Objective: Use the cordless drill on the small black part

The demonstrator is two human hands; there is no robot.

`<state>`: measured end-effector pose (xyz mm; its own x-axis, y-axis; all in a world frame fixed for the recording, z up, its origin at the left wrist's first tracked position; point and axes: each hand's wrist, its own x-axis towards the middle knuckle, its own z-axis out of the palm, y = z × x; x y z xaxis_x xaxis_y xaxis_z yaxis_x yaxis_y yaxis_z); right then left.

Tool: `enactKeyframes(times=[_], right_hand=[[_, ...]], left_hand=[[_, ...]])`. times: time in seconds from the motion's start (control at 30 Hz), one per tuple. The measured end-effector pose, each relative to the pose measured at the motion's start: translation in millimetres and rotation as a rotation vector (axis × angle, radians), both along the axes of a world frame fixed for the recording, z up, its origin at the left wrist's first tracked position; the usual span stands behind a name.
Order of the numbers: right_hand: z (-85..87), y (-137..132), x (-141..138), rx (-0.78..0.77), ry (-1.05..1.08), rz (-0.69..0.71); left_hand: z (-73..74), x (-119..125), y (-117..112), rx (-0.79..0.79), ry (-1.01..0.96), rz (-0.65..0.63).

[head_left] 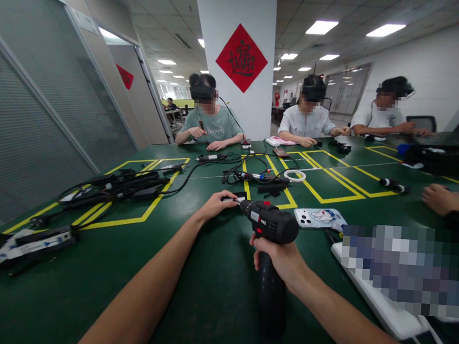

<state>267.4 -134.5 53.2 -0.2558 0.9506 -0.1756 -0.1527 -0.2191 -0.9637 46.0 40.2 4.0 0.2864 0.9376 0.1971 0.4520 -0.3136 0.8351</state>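
My right hand (276, 256) is wrapped around the grip of a black cordless drill (275, 222) with red details. The drill points left, and its chuck and bit end close to my left fingertips. My left hand (217, 205) has its thumb and fingers closed on a small black piece (241, 195) at the tip of the bit. Fingers and chuck partly cover that piece, so its exact kind does not show. Both hands are just above the green table (191, 274). Right of the drill lies a phone in a cartoon case (320, 219).
Tangled black cables (126, 183) lie on the left, with a power strip (46, 240) nearer. Beyond my hands are more cables, a white ring (294, 175) and yellow tape outlines (329, 200). A white device (378, 292) is at right. Several people with headsets sit around the table.
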Motion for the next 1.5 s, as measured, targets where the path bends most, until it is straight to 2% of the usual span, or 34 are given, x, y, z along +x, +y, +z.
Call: enactKeyframes(times=[0.43,0.77,1.0,1.5], right_hand=[[-5.7,2.1,-0.4,0.002,0.035,-0.014],[2.1,0.7,-0.5,-0.020,-0.021,-0.008],[-3.4,2.4,0.3,0.004,0.027,0.018],[0.0,0.7,-0.1,-0.011,0.009,0.006]], left_hand=[[1.9,1.1,-1.1,-0.002,0.008,0.007],[-2.2,-0.3,2.3,-0.026,0.066,-0.003],[-6.4,-5.0,6.3,0.001,0.061,-0.068],[-6.6,-5.9,6.0,0.036,0.060,-0.070]])
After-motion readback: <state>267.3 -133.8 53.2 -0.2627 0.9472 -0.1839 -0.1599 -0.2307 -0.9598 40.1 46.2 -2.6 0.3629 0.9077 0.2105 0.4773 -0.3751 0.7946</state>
